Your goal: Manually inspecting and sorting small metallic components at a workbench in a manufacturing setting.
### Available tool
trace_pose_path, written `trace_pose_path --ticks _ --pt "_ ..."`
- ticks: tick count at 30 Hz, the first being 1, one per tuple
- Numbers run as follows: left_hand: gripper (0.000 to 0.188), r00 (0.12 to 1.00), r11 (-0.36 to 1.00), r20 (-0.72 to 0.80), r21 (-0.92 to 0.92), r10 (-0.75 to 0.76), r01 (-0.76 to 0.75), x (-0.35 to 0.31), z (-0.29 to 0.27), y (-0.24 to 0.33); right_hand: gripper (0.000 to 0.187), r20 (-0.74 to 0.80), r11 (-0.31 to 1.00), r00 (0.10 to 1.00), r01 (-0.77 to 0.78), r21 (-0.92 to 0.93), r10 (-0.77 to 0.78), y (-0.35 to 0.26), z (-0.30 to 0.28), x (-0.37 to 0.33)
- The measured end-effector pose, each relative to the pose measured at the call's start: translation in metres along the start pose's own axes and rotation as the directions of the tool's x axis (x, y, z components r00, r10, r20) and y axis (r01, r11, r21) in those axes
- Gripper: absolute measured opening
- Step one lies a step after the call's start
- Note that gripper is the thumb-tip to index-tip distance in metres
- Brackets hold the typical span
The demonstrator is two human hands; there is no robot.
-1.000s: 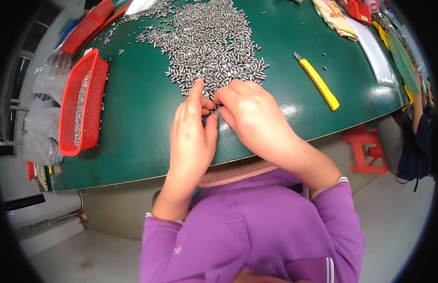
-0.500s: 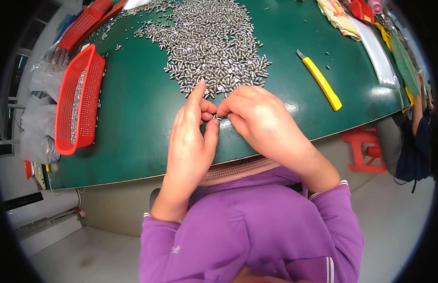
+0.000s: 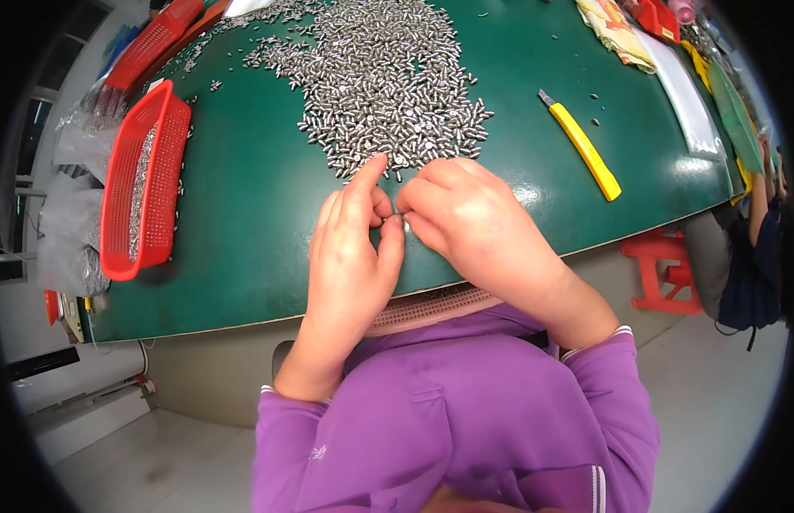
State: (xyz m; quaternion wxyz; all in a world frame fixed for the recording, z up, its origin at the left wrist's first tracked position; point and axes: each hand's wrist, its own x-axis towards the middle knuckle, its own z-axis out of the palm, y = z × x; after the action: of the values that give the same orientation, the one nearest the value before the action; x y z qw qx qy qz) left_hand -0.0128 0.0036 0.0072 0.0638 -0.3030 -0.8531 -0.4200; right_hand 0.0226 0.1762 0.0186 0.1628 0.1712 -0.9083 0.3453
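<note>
A small grey metal piece [image 3: 396, 215] sits between the left grip [image 3: 350, 235] and the right grip [image 3: 478, 214], mostly covered; its tilt is too small to tell. Ahead of both spreads a broad pile [image 3: 384, 94] of short, shiny silver pieces, rod-shaped with narrowed ends, most on their sides at mixed angles, crowded and touching. Its near edge comes just beside the two grips; farther off, ahead and to the left of the left grip, it thins into scattered pieces.
</note>
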Motion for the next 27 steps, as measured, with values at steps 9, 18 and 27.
trace_pose_path --ticks 9,18,27 --pt "0.064 1.000 0.998 0.029 -0.058 -0.007 0.009 -0.006 -0.005 0.002 0.014 -0.050 0.999 0.998 -0.027 0.037 0.028 0.000 0.005 -0.008" --pt "0.081 0.999 0.997 0.038 -0.077 -0.021 0.023 -0.005 -0.010 0.002 0.016 -0.063 0.992 0.996 -0.053 0.115 0.061 -0.003 0.002 -0.006" --pt "0.081 0.997 0.995 0.070 -0.099 -0.013 0.020 -0.005 -0.010 0.000 0.018 0.006 0.987 0.994 -0.106 0.117 0.106 -0.004 -0.001 -0.003"
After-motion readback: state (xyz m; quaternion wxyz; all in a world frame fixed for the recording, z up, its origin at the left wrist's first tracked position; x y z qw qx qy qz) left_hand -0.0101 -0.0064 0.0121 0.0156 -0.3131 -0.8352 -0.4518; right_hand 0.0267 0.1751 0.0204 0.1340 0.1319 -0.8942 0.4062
